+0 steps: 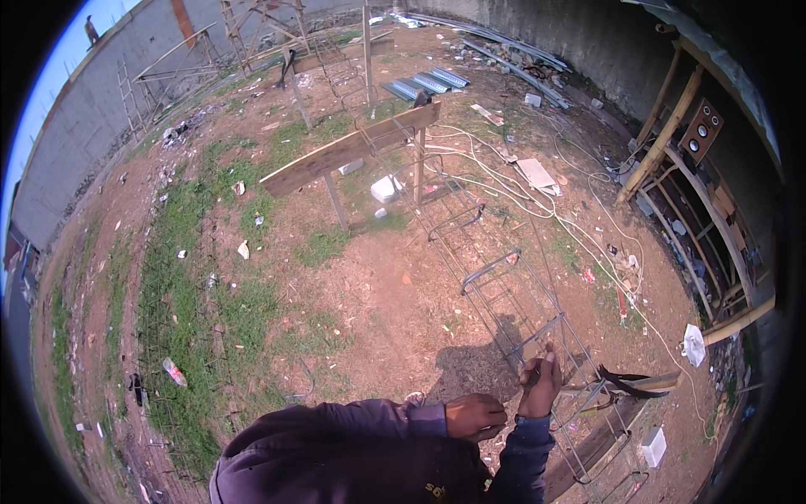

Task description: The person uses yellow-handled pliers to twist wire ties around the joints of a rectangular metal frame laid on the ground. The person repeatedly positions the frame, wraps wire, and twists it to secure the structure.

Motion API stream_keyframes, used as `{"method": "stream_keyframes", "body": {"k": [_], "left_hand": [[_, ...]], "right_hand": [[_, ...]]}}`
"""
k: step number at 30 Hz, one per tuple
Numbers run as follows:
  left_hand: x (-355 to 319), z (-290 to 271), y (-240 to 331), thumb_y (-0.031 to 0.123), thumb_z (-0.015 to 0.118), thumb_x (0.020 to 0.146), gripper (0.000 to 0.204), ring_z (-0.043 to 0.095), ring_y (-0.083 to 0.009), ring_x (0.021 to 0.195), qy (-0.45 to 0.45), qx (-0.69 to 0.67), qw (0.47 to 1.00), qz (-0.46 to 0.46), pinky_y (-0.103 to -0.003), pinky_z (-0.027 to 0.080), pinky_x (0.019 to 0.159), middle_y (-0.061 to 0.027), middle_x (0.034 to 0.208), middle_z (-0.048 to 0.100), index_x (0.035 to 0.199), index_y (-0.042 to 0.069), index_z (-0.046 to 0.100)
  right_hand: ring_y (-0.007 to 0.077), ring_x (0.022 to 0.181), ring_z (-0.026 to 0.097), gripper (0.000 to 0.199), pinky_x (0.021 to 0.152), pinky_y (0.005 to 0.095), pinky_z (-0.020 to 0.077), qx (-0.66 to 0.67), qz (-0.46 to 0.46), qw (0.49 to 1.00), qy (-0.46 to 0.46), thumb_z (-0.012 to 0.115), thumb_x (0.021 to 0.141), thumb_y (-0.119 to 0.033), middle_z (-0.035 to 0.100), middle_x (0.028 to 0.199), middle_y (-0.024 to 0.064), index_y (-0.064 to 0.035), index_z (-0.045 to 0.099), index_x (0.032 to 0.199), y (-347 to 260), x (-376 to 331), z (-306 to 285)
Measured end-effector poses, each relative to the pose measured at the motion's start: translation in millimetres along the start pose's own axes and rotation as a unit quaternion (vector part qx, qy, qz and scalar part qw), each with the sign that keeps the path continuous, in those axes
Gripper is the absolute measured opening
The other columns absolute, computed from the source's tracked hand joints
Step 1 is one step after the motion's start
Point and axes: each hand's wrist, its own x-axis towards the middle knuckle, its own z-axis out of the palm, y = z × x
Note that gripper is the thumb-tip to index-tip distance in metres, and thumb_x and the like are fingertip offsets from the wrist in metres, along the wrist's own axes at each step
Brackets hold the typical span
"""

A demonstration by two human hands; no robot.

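A long cage of thin steel rebar (pixel 491 273) with bent stirrups runs from the near right up toward the far trestle. My right hand (pixel 540 385) is raised at the cage's near part, beside a stirrup. Its fingers are curled in with the thumb up; what they hold, if anything, is too small to make out. Just left of it, my left hand (pixel 477 417) is held low with its fingers bent together, and their tips are hidden. Black strips (pixel 630 382) lie over the near wooden support (pixel 663 385), right of my right hand.
A plank trestle (pixel 348 151) carries the cage farther off. Pale cable (pixel 537 210) winds over the ground on the right. Ribbed metal sheets (pixel 426 82), a white block (pixel 653 447), a plastic bottle (pixel 174 371) and a speaker (pixel 702 132) are around.
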Motion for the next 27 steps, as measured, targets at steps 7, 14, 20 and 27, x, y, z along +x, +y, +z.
{"method": "stream_keyframes", "body": {"k": [7,14,20,27], "left_hand": [[36,8,16,0.024,0.059,0.097,0.048,0.058,-0.0330,0.116,0.057,-0.142,0.988,-0.011,-0.041,0.049,0.093,-0.0204,0.131,0.055,0.138,0.001,0.046],[110,-17,11,0.034,0.044,0.105,0.057,0.067,-0.0213,0.097,0.309,-0.304,0.858,-0.276,-0.032,0.051,0.087,-0.0170,0.114,0.066,0.139,-0.012,0.041],[147,4,15,0.031,0.048,0.104,0.053,0.069,-0.0228,0.073,0.319,-0.317,0.833,-0.322,-0.032,0.053,0.071,-0.0148,0.086,0.069,0.132,-0.014,0.047],[193,48,5,0.028,0.050,0.103,0.047,0.069,-0.0235,0.070,0.314,-0.351,0.821,-0.323,-0.034,0.056,0.067,-0.0156,0.084,0.069,0.127,-0.013,0.051]], "right_hand": [[0.0011,0.049,0.029,0.036,0.042,0.0188,0.0212,-0.139,-0.018,0.989,-0.056,0.041,0.106,-0.030,0.034,0.060,-0.0078,-0.0007,0.061,0.115,-65,33,-37],[0.0117,0.058,0.043,0.035,0.058,0.0307,0.0378,-0.267,0.013,0.905,-0.331,0.042,0.104,-0.026,0.045,0.062,0.0015,-0.0016,0.066,0.110,-59,-10,-41],[0.0108,0.061,0.045,0.035,0.060,0.0296,0.0401,-0.256,0.055,0.904,-0.338,0.042,0.103,-0.025,0.047,0.063,0.0029,-0.0010,0.066,0.113,-69,-7,-95],[0.0072,0.059,0.040,0.039,0.058,0.0258,0.0357,-0.197,0.031,0.924,-0.325,0.041,0.106,-0.030,0.039,0.062,-0.0022,-0.0027,0.065,0.119,-85,-3,-161]]}}
